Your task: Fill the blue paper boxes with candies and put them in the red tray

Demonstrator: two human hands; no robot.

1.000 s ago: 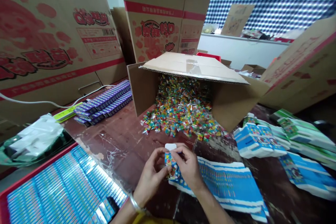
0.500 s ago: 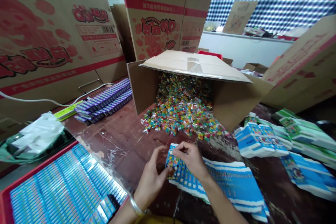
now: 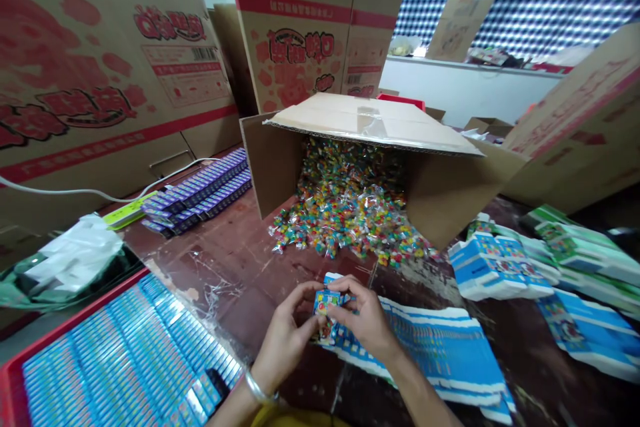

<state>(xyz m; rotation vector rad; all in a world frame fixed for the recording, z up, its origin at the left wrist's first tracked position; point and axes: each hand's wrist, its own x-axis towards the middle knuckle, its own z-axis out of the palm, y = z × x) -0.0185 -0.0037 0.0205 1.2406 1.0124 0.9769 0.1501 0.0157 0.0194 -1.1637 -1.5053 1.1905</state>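
Note:
A small blue candy box (image 3: 326, 312) with a colourful printed front is held between my two hands, above the near end of a fanned row of flat blue cartons (image 3: 445, 340). My left hand (image 3: 287, 330) grips its left side with thumb and fingers. On the other side, my right hand (image 3: 365, 320) pinches the box near its top, thumb across the front. Beyond my hands, many small clear packets of coloured candies (image 3: 345, 213) spill from a cardboard box (image 3: 375, 121) lying on its side.
At lower left stands a red tray (image 3: 13, 383) packed with rows of blue boxes. Purple boxes (image 3: 200, 190) are stacked farther back. Blue cartons (image 3: 500, 267) and green cartons (image 3: 585, 253) lie at right. Large cardboard boxes (image 3: 300, 0) rise behind. A bag (image 3: 75, 260) sits at left.
The blue box's top, standing tall and pale before, is now lower and closed-looking. My right hand has shifted slightly, its thumb now across the box front; the left still grips it.

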